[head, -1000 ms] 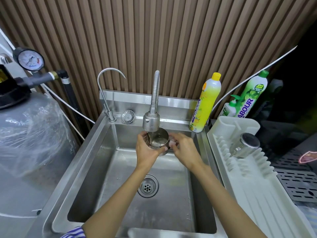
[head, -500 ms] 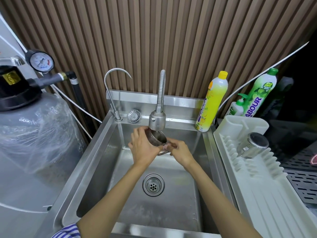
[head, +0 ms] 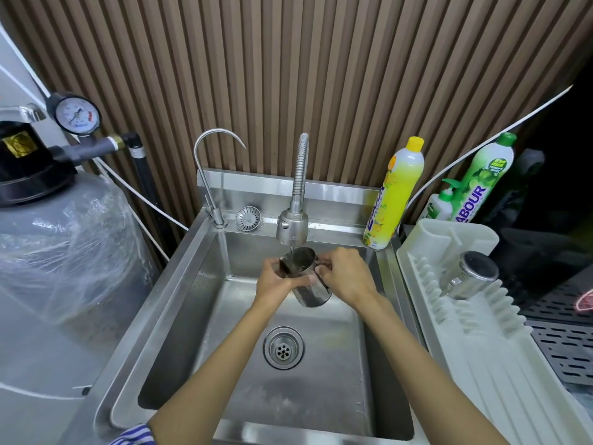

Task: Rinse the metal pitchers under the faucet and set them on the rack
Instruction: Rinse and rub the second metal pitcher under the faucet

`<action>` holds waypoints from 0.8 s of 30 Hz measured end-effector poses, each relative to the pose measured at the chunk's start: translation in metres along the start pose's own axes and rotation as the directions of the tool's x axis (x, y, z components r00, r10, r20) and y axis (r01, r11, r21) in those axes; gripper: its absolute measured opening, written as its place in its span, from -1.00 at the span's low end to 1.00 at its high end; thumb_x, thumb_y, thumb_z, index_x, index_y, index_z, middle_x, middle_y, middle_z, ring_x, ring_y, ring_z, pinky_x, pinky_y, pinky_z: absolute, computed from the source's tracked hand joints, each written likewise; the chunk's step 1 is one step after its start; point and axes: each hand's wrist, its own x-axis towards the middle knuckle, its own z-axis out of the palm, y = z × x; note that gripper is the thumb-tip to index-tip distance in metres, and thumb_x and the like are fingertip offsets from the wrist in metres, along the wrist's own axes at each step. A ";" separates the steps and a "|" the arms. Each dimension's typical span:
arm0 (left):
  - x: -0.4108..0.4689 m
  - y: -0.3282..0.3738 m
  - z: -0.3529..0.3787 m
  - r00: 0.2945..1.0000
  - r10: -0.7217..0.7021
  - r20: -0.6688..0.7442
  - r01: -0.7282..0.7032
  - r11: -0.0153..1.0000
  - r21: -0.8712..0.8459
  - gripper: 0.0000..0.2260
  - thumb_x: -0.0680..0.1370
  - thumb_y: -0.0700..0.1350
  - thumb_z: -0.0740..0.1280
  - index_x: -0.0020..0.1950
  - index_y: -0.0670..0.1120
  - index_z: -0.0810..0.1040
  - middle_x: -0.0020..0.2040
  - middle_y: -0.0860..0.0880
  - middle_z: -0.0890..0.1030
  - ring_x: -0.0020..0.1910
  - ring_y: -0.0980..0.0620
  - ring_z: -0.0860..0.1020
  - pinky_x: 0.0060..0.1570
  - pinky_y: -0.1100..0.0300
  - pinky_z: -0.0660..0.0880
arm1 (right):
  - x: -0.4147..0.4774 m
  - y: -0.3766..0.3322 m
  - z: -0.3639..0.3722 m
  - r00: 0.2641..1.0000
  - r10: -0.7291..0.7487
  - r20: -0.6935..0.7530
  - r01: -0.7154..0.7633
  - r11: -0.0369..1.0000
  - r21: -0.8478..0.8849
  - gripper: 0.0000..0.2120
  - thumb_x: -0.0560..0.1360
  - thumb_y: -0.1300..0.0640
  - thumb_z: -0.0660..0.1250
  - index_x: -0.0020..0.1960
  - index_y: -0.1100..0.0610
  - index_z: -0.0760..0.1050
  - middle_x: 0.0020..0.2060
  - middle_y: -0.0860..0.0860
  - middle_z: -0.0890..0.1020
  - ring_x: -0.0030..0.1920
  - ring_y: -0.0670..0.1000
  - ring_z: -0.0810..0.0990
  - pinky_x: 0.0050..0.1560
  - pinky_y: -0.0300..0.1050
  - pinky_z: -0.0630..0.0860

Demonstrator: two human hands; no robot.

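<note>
A small metal pitcher [head: 307, 277] is held upright over the steel sink [head: 179, 309], its mouth right under the flexible faucet head [head: 292, 231], from which a thin stream runs into it. My left hand [head: 276, 279] grips its left side. My right hand [head: 345, 276] grips its right side, where the handle sits. A second metal pitcher [head: 470, 274] lies on its side on the white dish rack [head: 481, 358] at the right of the sink.
A thin gooseneck tap [head: 208, 162] and a strainer plug [head: 247, 218] stand on the sink's back ledge. A yellow detergent bottle [head: 396, 194], a green one [head: 481, 178] and a small pump bottle [head: 441, 203] line the back right. A wrapped grey tank [head: 61, 252] stands left.
The pitcher, tilted half a second ago, now stands upright under the faucet with its body showing below my hands. Both hands shifted slightly right and still hold it.
</note>
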 end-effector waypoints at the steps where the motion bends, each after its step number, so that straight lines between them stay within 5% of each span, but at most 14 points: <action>1: 0.001 0.001 0.001 0.998 -0.019 0.052 0.023 0.997 -0.070 -0.41 0.22 -0.23 0.59 0.08 0.00 0.33 0.13 -0.06 0.55 0.10 -0.03 0.54 0.04 0.12 0.48 | -0.002 0.000 -0.001 1.000 -0.004 -0.020 0.004 1.000 -0.018 -0.81 0.47 0.19 0.24 -0.03 0.18 0.61 -0.16 0.20 0.65 -0.11 0.24 0.59 -0.16 -0.03 0.51; 6: 0.004 0.005 0.010 0.987 0.155 0.053 -0.145 0.978 -0.150 -0.31 0.17 -0.43 0.54 0.12 0.00 0.29 0.13 -0.01 0.53 0.15 0.00 0.52 0.16 0.11 0.46 | -0.015 0.010 0.004 0.987 0.025 -0.160 -0.009 0.995 0.100 -0.70 0.48 0.20 0.25 0.17 0.03 0.56 -0.15 0.15 0.68 -0.17 0.19 0.60 -0.19 -0.08 0.55; 9: 0.002 0.007 0.013 0.969 0.246 -0.009 -0.246 0.962 -0.117 -0.28 0.14 -0.41 0.56 0.15 -0.04 0.30 0.08 0.03 0.55 0.09 0.04 0.55 0.10 0.19 0.47 | -0.017 0.013 0.011 0.977 0.051 -0.209 -0.003 0.975 0.220 -0.62 0.46 0.24 0.28 0.22 -0.05 0.53 -0.22 0.11 0.68 -0.24 0.12 0.57 -0.21 -0.13 0.51; 11: 0.000 0.007 0.014 0.953 0.298 -0.059 -0.302 0.950 -0.075 -0.27 0.13 -0.37 0.58 0.15 -0.01 0.32 0.03 0.07 0.58 0.02 0.12 0.58 0.00 0.34 0.48 | -0.014 0.015 0.016 0.979 0.087 -0.184 -0.018 0.937 0.350 -0.61 0.45 0.29 0.30 0.23 0.01 0.53 -0.11 0.09 0.69 -0.15 0.08 0.62 -0.05 -0.11 0.56; 13: -0.004 0.010 0.013 0.932 0.348 -0.099 -0.350 0.937 -0.002 -0.25 0.12 -0.33 0.59 0.16 0.06 0.33 -0.02 0.15 0.57 -0.04 0.23 0.56 -0.14 0.51 0.43 | -0.012 0.015 0.020 0.985 0.115 -0.132 -0.034 0.867 0.498 -0.62 0.45 0.34 0.31 0.24 0.11 0.52 -0.07 0.08 0.68 -0.11 0.00 0.61 -0.01 -0.32 0.54; 15: -0.006 0.014 0.010 0.911 0.395 -0.117 -0.385 0.918 0.095 -0.21 0.10 -0.28 0.60 0.23 0.05 0.35 0.02 0.10 0.54 0.01 0.12 0.54 -0.03 0.40 0.43 | -0.011 0.013 0.024 0.987 0.141 -0.072 -0.071 0.802 0.594 -0.62 0.46 0.37 0.31 0.25 0.17 0.51 -0.08 0.13 0.66 -0.11 -0.05 0.56 -0.13 -0.57 0.42; 18: -0.009 0.017 0.004 0.879 0.454 -0.146 -0.406 0.872 0.273 -0.17 0.08 -0.20 0.62 0.28 -0.03 0.35 0.10 0.08 0.41 0.14 0.02 0.46 0.16 0.07 0.39 | -0.009 0.009 0.029 0.989 0.149 0.006 -0.116 0.740 0.662 -0.62 0.48 0.37 0.29 0.27 0.16 0.50 -0.04 0.13 0.65 -0.04 -0.05 0.55 -0.05 -0.48 0.39; 21: -0.011 0.018 -0.005 0.887 0.439 -0.142 -0.371 0.861 0.347 -0.21 0.09 -0.12 0.62 0.24 0.05 0.37 0.08 0.11 0.40 0.15 0.06 0.46 0.13 0.09 0.41 | -0.007 0.008 0.031 0.990 0.130 0.054 -0.132 0.723 0.678 -0.65 0.49 0.36 0.27 0.25 0.15 0.52 0.02 0.18 0.65 -0.02 -0.03 0.54 0.05 -0.23 0.46; 24: -0.011 0.017 -0.012 0.920 0.370 -0.126 -0.309 0.887 0.344 -0.25 0.10 -0.02 0.63 0.21 0.03 0.39 0.13 0.05 0.47 0.14 0.05 0.47 0.10 0.15 0.41 | -0.005 0.010 0.033 0.988 0.145 0.055 -0.146 0.754 0.641 -0.71 0.48 0.32 0.30 0.19 0.20 0.55 -0.05 0.19 0.66 -0.15 -0.01 0.55 -0.24 -0.36 0.50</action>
